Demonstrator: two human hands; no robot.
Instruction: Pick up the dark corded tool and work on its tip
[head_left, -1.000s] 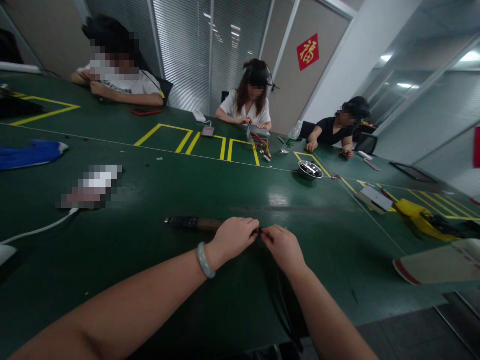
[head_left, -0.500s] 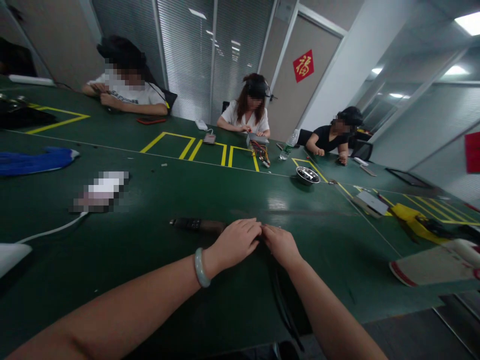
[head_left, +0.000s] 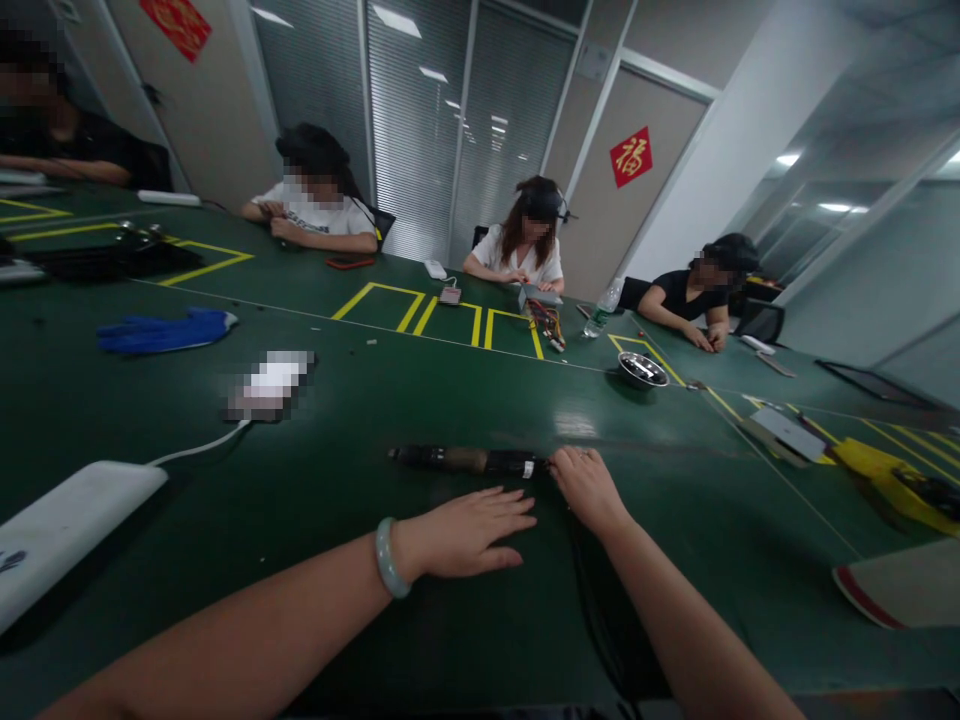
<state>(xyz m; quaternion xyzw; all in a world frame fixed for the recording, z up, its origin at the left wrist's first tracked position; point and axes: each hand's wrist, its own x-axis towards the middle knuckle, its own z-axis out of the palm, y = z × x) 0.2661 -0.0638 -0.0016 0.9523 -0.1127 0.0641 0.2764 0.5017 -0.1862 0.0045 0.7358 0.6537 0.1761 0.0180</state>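
Note:
A dark electric screwdriver (head_left: 465,460) with a brownish middle band and a small white label lies sideways on the green table. My left hand (head_left: 469,532), with a pale bangle at the wrist, is open just on the near side of it. Its fingers are stretched out, palm down, apart from the tool. At the tool's right end, my right hand (head_left: 589,488) has its fingers closed around the start of the cord; the fingertips are partly hidden. From there the black cord (head_left: 589,590) runs down toward the table's near edge.
Left of my hands are a blue glove (head_left: 165,331), a phone (head_left: 271,385) and a white power bank (head_left: 75,530). A metal bowl (head_left: 643,370) and a water bottle (head_left: 602,308) stand farther back. A paper cup (head_left: 900,585) lies at right. Several people sit across the table.
My left hand has come off the screwdriver toward me and opened, uncovering the tool's label. The right hand stays at the cord end. My view has swung left.

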